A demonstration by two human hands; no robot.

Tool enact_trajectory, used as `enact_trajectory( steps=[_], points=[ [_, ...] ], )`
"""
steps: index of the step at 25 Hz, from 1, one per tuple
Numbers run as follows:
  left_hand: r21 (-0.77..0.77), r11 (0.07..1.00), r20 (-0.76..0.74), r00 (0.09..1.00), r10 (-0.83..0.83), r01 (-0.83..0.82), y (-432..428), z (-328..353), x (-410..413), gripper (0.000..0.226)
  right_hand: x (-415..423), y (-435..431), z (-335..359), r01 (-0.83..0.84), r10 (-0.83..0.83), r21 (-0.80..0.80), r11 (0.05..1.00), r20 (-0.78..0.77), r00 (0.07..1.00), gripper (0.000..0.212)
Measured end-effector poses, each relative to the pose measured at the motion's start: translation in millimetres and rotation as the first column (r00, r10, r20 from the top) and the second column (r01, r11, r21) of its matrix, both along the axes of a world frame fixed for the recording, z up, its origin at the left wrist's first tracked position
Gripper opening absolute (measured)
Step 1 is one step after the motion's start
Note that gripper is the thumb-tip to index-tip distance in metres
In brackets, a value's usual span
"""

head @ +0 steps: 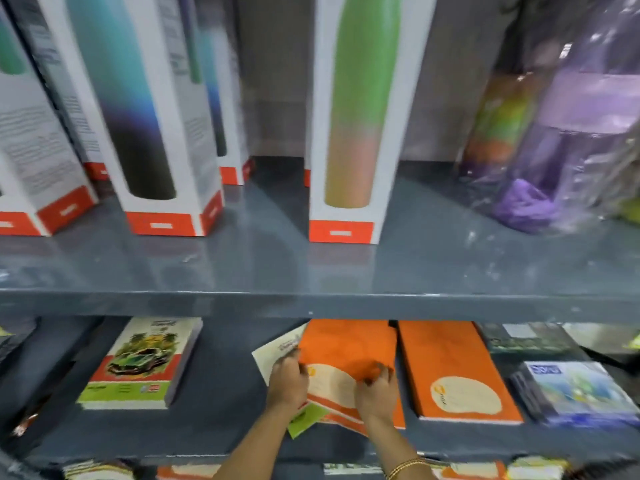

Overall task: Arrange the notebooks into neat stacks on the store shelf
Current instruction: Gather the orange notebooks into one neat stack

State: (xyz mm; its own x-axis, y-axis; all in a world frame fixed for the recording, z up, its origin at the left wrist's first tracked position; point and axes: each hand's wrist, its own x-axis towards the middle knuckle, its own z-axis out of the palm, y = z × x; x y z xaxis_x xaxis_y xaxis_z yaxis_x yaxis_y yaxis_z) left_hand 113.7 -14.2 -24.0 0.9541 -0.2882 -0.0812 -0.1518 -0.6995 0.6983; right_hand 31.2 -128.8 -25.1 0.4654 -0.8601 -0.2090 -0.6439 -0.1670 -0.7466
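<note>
Pressing down on the middle pile, both hands are on the orange notebooks (349, 355) on the lower shelf (221, 434). The left hand (287, 381) lies flat at the pile's left edge, fingers together and curled over the cover, touching a pale notebook (275, 351) that sticks out crooked from beneath. The right hand (377, 391) sits on top of the cover near its right side, fingers bent, tips digging into the orange surface; a gold bangle (403, 467) shows on that wrist. A green corner (304, 419) pokes out of the near edge of the pile, askew.

Just right of it lies a second orange notebook (457, 372), square and apart from the hands. Farther right, a blue stack (575, 393). Off to the left, well apart, sits a tidy stack with a green car cover (142, 362).

Up on the upper shelf (311, 271), boxed bottles stand upright: a green-to-orange one (356, 116) in the middle, a teal-to-dark one (135, 109) on the left, and wrapped purple bottles (568, 140) on the right. Everything is somewhat blurred.
</note>
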Motion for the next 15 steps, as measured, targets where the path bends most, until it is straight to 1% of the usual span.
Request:
enact_trajectory(
  steps=[3, 5, 7, 9, 11, 13, 15],
  points=[
    [-0.024, 0.994, -0.074, 0.992, 0.102, -0.104, -6.7, 1.8, -0.6, 0.032, -12.3, -9.3, 3.4, -0.015, 0.010, 0.143, 0.990, 0.035, 0.999, 0.044],
    [-0.077, 0.980, -0.147, 0.975, 0.168, -0.181, -6.0, 3.4, 1.1, 0.024, -14.6, -18.0, 6.8, -0.028, 0.019, 0.193, 0.981, 0.052, 0.998, 0.040],
    [-0.137, 0.969, -0.231, 0.957, 0.173, -0.208, -7.6, 4.9, -0.4, 0.020, -17.8, -26.2, 5.6, -0.049, 0.041, 0.200, 0.979, 0.047, 0.998, 0.034],
    [-0.212, 0.946, -0.357, 0.920, 0.160, -0.246, -7.9, 2.6, -0.7, 0.026, -21.6, -33.2, 7.2, -0.055, 0.046, 0.195, 0.979, 0.050, 0.998, 0.033],
    [-0.251, 0.923, -0.453, 0.878, 0.155, -0.292, -8.8, -2.0, -0.8, 0.026, -26.2, -43.9, 8.0, -0.020, 0.008, 0.193, 0.981, 0.063, 0.998, 0.033],
    [-0.273, 0.899, -0.519, 0.839, 0.162, -0.343, -7.0, -1.2, -2.8, 0.024, -28.7, -51.2, 10.5, 0.029, -0.044, 0.186, 0.982, 0.076, 0.996, 0.035],
    [-0.298, 0.874, -0.544, 0.821, 0.174, -0.383, -5.0, -1.8, -5.2, 0.020, -29.9, -54.3, 14.8, 0.054, -0.086, 0.228, 0.972, 0.131, 0.988, 0.035]
  ],
)
